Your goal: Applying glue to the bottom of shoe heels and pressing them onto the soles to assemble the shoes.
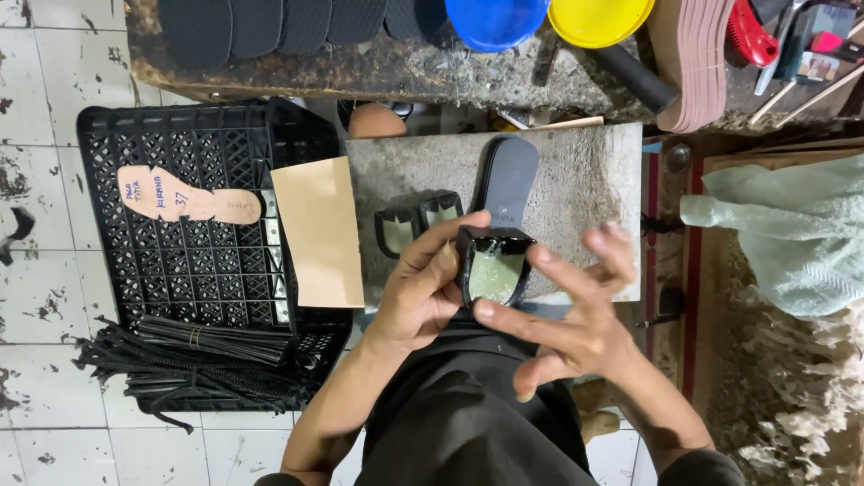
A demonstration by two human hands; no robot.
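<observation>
A black sandal (500, 216) lies on the grey stone tabletop (585, 180), its near end lifted over the edge. The left hand (423, 288) grips that end from the side, thumb and fingers closed on the strap. The right hand (567, 310) is spread open, fingertips touching the strap's right edge. Two black strap pieces (416, 223) sit just left of the sandal; a black crate (193, 243) stands farther left.

Left hand (421, 292) grips the near end of a black sandal (500, 236) on the grey stone block (585, 180); index finger lies across its strap. Right hand (567, 315) touches the sandal's right edge, fingers (605, 245) spread. Two strap pieces (416, 220) lie just left. A black crate (193, 180) carries a paper insole pattern (184, 200).
</observation>
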